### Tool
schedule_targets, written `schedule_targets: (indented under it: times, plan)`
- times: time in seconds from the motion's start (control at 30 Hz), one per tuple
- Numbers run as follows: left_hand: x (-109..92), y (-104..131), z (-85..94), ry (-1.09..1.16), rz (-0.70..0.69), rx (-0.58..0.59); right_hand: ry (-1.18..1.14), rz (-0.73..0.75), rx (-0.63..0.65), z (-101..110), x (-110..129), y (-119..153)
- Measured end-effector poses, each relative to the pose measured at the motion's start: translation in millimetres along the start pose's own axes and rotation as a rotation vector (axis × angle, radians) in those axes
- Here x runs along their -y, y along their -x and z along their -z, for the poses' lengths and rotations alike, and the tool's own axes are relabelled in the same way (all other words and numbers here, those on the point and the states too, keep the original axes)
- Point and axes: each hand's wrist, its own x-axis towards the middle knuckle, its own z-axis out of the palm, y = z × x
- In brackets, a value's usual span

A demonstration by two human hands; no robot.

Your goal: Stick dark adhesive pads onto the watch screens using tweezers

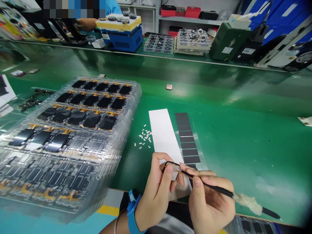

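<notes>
My left hand point(157, 190) is closed around a small watch-sized screen part point(174, 174) with a dark rim and a pale back, pinched between thumb and fingers. My right hand point(211, 198) grips a slim black tool point(219, 190) that has a pale wrapping round its rear part. The tool's tip meets the screen part, or comes very close; fingers hide the exact contact. Beneath the hands lies a white paper strip point(162, 130). Beside it is a clear sheet carrying several black rectangular pieces point(187, 138). Small white-pink scraps point(145, 136) are scattered left of the paper.
Stacked clear trays point(122, 143) holding several black screens fill the left of the green bench point(243, 130). A small metallic part point(169, 86) lies farther back. The rear shelf bears a blue machine point(126, 40), parts boxes point(158, 44) and a green case point(227, 42). Another person's hand point(87, 24) shows behind.
</notes>
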Motion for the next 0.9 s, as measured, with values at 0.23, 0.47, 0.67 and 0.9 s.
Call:
schedule_targets:
  times: [0.23,0.47,0.67,0.9]
  plan:
    - [5.6,-4.3,1.1,-0.060,0.006,-0.041,-0.088,-0.080,-0.052,8.5,3.7,-6.8]
    - [-5.3,-1.8,-1.2,-0.303,0.010,0.114,0.218,-0.179,0.046,60.4,2.9,-41.0]
    - [-7.2,-8.7,-10.5,-0.698,0.039,0.233,0.353,-0.202,0.243,85.3,-4.8,-51.1]
    - [-2.6,-12.2,-13.4,-0.802,0.050,0.234,0.332,-0.263,0.302,88.1,-10.1,-45.1]
